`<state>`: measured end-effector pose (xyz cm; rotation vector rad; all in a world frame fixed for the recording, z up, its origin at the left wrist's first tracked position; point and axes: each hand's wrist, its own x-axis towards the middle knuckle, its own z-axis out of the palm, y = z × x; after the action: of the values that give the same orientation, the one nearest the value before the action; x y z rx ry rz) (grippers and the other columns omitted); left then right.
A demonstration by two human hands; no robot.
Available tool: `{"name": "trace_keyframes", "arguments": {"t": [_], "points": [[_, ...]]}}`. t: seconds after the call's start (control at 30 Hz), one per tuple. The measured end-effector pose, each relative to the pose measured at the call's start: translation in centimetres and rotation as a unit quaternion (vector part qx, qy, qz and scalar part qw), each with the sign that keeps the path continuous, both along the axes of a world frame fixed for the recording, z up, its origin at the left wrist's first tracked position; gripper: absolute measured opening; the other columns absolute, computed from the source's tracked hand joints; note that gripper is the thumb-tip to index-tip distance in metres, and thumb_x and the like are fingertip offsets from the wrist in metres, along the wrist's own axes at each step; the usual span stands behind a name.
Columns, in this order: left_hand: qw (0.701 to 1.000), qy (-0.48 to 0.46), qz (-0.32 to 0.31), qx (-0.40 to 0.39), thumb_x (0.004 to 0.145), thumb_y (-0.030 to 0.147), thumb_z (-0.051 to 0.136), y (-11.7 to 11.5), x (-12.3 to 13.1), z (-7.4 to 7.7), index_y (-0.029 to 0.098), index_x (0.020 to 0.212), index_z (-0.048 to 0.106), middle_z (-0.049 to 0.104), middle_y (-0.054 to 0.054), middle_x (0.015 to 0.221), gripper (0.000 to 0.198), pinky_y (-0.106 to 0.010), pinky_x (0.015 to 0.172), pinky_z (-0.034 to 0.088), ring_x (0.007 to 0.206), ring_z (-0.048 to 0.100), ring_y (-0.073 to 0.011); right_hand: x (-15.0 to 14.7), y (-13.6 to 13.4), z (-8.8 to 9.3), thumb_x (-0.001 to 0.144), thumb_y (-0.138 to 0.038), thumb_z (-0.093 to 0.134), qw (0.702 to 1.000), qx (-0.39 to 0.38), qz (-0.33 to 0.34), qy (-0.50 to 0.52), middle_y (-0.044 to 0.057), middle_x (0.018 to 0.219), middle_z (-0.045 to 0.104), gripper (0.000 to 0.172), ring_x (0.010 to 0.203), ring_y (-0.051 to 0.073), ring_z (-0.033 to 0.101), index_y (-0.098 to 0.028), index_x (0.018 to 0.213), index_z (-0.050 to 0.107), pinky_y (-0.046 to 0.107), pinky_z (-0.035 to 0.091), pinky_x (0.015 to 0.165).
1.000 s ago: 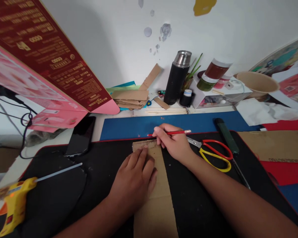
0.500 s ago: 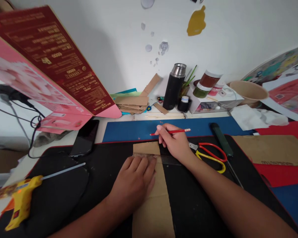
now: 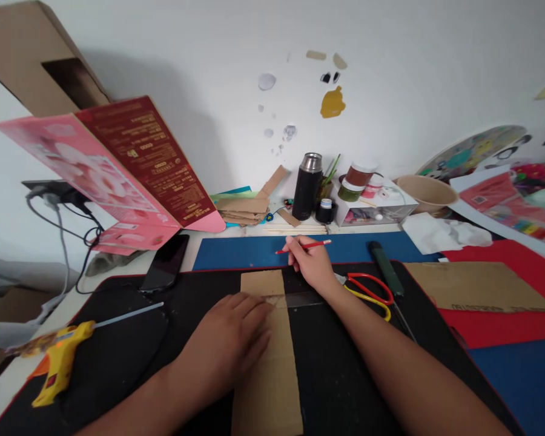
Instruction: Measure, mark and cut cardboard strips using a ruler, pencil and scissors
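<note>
Starting at the left, a yellow glue gun (image 3: 63,366) lies by the left edge of the black mat (image 3: 354,375), with a pale stick pointing toward the right. Behind it, a pink and dark red box (image 3: 148,163) stands at the back of the tabletop (image 3: 127,269). A dark phone (image 3: 166,263) lies across the mat's far left corner.

The left hand (image 3: 229,336) is palm down, fingers extended and close together, gripping nothing visible; its fingertips rest on a clear ruler (image 3: 302,299). The cardboard strip (image 3: 272,387) lies beneath, in the middle of the mat, running from near the mat's far edge toward the near side. The ruler crosses this strip near its far end and extends right toward the right wrist; contact there cannot be determined.

The right hand (image 3: 311,260), at the mat's far edge, has its fingers closed in a writing grip on a red pencil (image 3: 315,244). The tip points left, beyond the strip's far end; its height cannot be determined.

Right of that forearm, scissors (image 3: 366,277) with red and yellow handles lie just beside a green-handled tool (image 3: 385,269). A cardboard piece (image 3: 481,287) lies past the mat's right edge, on a red sheet (image 3: 467,327).
</note>
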<state>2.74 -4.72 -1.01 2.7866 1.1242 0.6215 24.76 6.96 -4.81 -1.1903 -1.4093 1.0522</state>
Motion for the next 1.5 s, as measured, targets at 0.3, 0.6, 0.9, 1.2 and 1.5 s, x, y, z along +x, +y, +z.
{"name": "trace_keyframes", "arguments": {"t": [0.3,0.6,0.9,1.2,1.5], "points": [[0.986,0.1,-0.106,0.077,0.096,0.025,0.075,-6.4,-2.1,-4.7,0.03,0.159,0.052,0.048,-0.005,0.169,0.068,-0.059,0.126,0.04,0.161,0.037,-0.0339,0.2,0.3,-0.6,0.096,-0.068,0.06,1.0,0.004,0.008,-0.006,-0.002,0.057,0.061,0.051,0.042,0.012,0.05,-0.02,0.079,0.068,0.025,0.037,0.044],[0.987,0.074,-0.139,-0.008,0.097,0.068,0.069,-5.7,-1.6,-5.8,0.021,0.163,0.047,0.046,-0.013,0.169,0.084,-0.062,0.13,0.031,0.16,0.038,-0.0365,0.2,0.2,-1.0,0.1,-0.064,0.058,0.999,0.017,0.017,-0.027,-0.003,0.058,0.062,0.048,0.043,0.012,0.05,-0.021,0.081,0.069,0.025,0.037,0.045],[0.984,0.081,-0.144,-0.062,0.095,0.067,0.072,-4.5,-0.4,-2.9,0.021,0.157,0.054,0.052,-0.013,0.165,0.08,-0.058,0.129,0.036,0.156,0.045,-0.0339,0.2,0.3,-1.1,0.101,-0.063,0.057,0.998,0.029,0.02,-0.042,-0.003,0.059,0.063,0.048,0.044,0.012,0.051,-0.021,0.082,0.069,0.025,0.038,0.048],[0.998,0.063,0.001,0.007,0.101,0.027,0.067,-1.2,0.1,-2.6,0.014,0.154,0.054,0.053,-0.017,0.164,0.056,-0.056,0.121,0.047,0.154,0.046,-0.0338,0.1,0.3,-1.2,0.102,-0.064,0.057,0.998,0.036,0.024,-0.051,-0.002,0.059,0.064,0.049,0.045,0.013,0.052,-0.021,0.081,0.07,0.026,0.039,0.049],[0.992,0.104,-0.002,0.074,0.111,0.038,0.052,-0.4,-0.4,-4.0,0.013,0.146,0.063,0.07,-0.013,0.147,0.045,-0.046,0.103,0.056,0.13,0.067,-0.0314,0.0,0.3,-1.2,0.101,-0.07,0.056,0.998,0.029,0.028,-0.048,-0.001,0.058,0.064,0.054,0.045,0.013,0.052,-0.022,0.08,0.071,0.026,0.039,0.048]]}}
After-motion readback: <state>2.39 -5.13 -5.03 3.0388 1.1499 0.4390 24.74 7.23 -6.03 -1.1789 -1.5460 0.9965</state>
